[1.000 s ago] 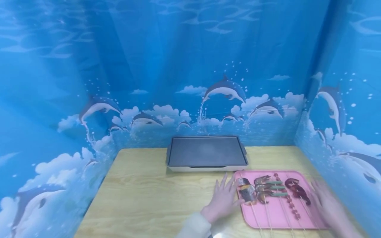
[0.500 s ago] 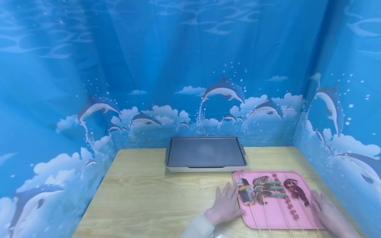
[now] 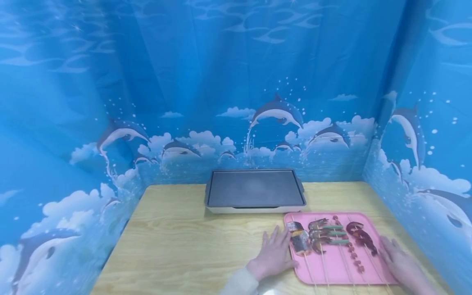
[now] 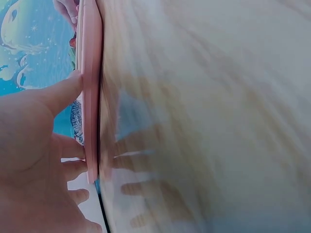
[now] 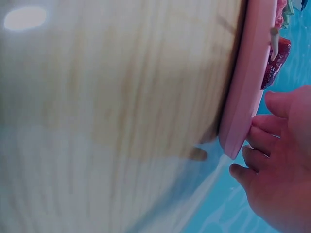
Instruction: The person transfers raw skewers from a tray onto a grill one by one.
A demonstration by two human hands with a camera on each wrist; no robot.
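Observation:
A pink tray (image 3: 333, 272) lies on the table between my two hands. Its skewers carry silvery fish pieces (image 3: 300, 242), shrimp (image 3: 318, 234), green pieces (image 3: 338, 234), small red pieces (image 3: 355, 261) and dark red, glossy curled pieces (image 3: 364, 237). My left hand (image 3: 271, 256) touches the tray's left edge with extended fingers; in the left wrist view its thumb and fingertips meet the pink rim (image 4: 91, 87). On the opposite side, my right hand (image 3: 402, 266) lies along the right edge. The right wrist view has those fingers against the tray's side wall (image 5: 249, 77), loosely extended.
A dark flat griddle (image 3: 255, 188) with a pale base stands at the back of the wooden table (image 3: 177, 241), behind and left of the tray. Blue dolphin-printed curtains (image 3: 221, 90) enclose the table at the back and sides.
The tray has slid a little to the left, with both hands at its sides. The right hand came in against the right edge. The griddle stays put.

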